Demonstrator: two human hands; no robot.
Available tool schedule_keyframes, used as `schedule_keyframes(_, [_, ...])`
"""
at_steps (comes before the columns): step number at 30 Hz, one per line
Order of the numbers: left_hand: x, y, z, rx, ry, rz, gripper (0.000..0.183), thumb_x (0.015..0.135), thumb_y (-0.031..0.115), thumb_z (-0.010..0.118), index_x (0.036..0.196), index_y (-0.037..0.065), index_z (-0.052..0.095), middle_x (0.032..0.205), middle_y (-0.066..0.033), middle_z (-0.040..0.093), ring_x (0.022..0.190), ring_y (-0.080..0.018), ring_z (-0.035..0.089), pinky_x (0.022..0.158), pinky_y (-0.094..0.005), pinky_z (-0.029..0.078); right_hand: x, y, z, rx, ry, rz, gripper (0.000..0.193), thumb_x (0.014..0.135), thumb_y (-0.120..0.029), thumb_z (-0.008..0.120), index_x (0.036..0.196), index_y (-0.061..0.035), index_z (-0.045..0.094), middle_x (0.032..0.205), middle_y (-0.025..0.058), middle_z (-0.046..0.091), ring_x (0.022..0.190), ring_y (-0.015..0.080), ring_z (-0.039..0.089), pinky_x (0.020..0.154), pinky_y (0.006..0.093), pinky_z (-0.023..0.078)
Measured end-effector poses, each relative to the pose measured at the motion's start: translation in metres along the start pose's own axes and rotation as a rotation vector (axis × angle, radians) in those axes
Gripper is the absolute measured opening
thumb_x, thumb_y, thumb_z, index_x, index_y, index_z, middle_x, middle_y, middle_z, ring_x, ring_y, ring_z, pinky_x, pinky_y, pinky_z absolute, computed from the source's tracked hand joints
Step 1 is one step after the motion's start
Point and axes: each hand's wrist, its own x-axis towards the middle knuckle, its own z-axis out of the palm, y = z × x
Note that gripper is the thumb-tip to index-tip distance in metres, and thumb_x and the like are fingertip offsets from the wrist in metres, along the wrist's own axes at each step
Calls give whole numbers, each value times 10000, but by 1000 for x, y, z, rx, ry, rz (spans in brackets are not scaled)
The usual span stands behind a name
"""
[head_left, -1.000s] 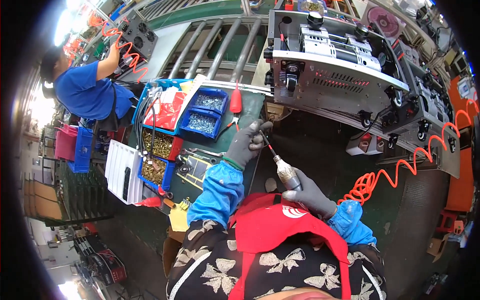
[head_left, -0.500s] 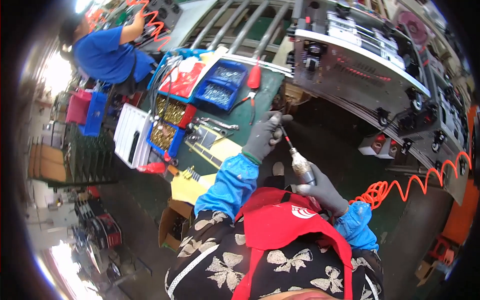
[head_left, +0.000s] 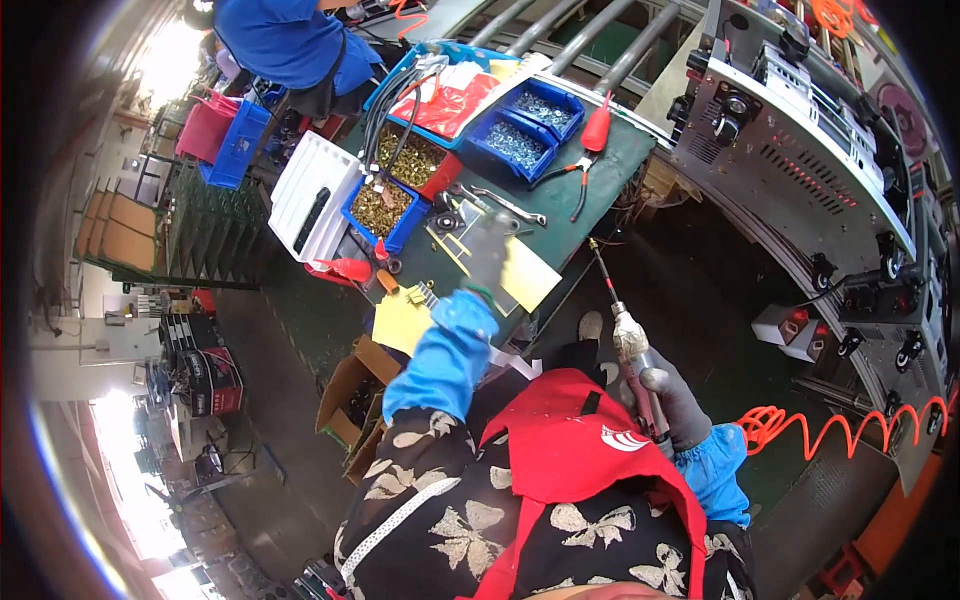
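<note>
My right hand, in a grey glove, is wrapped round a pneumatic screwdriver whose long bit points up and away from me. A small brass-coloured piece, probably a screw, sits at the bit's tip. Over the green workbench is my left hand, gloved in grey and smeared by motion, so its fingers cannot be read. Beneath and beside it lie yellow sheets and a wrench. Blue bins hold brass screws and silver fasteners just beyond.
Red-handled pliers lie at the bench's far right. Metal machine housings on casters stand on the right, below them an orange coiled air hose. Rollers run behind the bench. A person in blue works at far left.
My left hand has left the bit's tip and moved left over the bench. The screwdriver stays in my right hand, now pointing more upright. The view has turned, shifting the bench rightward.
</note>
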Motion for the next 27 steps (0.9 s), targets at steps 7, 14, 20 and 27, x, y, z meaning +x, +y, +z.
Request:
schedule_keyframes(7, [100, -14, -138, 1585, 113, 328, 591, 943, 183, 495, 1452, 450, 360, 930, -130, 638, 856, -310, 686, 700, -478, 543, 1, 16, -12, -13, 78, 14, 719, 724, -469, 704, 1252, -34, 481, 809, 36, 522, 634, 126, 569, 544, 254, 473])
schedule_keyframes(14, [135, 0, -141, 1679, -226, 725, 487, 820, 295, 699, 1279, 343, 545, 915, -94, 611, 840, -313, 670, 675, -464, 534, -2, 32, -13, 16, 191, 47, 600, 778, -404, 653, 1226, -37, 494, 774, 56, 568, 622, 114, 561, 544, 247, 465])
schedule_keyframes(20, [129, -1, -123, 1516, -223, 499, 502, 708, 373, 825, 1107, 161, 606, 1014, -119, 615, 977, -337, 648, 796, -467, 533, -10, 49, -20, 22, 213, 57, 474, 824, -404, 636, 1110, -48, 508, 756, 57, 584, 604, 110, 569, 524, 236, 462])
schedule_keyframes(27, [114, 5, -117, 1581, -130, 509, 411, 726, 321, 801, 1046, 120, 639, 1050, -131, 610, 1002, -330, 633, 814, -458, 529, -13, 58, -22, 11, 234, 46, 486, 822, -405, 625, 1118, -44, 489, 735, 83, 578, 535, 125, 551, 462, 250, 443])
